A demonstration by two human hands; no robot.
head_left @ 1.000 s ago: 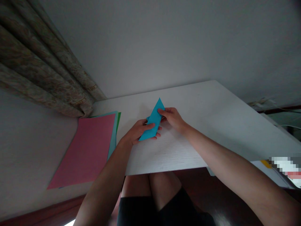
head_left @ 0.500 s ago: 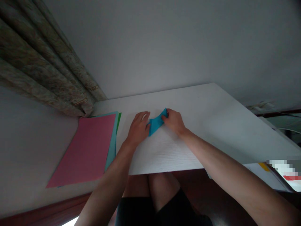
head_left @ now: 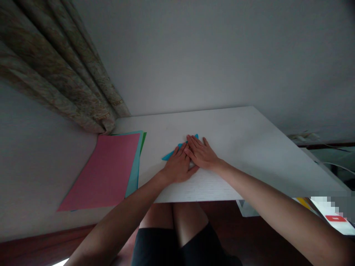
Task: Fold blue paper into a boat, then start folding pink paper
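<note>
Pressing flat, both hands lie palm-down with fingers stretched out and closed around nothing: the left hand (head_left: 179,167) and the right hand (head_left: 202,155) sit side by side, the right one's edge overlapping the left one's fingers. Under them is a folded piece of blue paper (head_left: 168,156), thin and matte, almost wholly covered. Only a narrow pointed sliver pokes out past the left fingertips, and a tiny blue corner shows beyond the right fingertips. The paper is pinned between the palms and a white board (head_left: 249,147), a smooth rectangular panel with fine parallel ribbing showing near its front edge, just below the hands.

Well apart on the left, a large pink sheet (head_left: 108,170) lies flat on a pale surface, stacked on a teal sheet (head_left: 135,173) whose long edge peeks out along its right side, with a green sheet (head_left: 143,139) showing as a slim strip at the far corner. A heavy patterned curtain (head_left: 69,85) hangs in soft folds behind the stack
</note>
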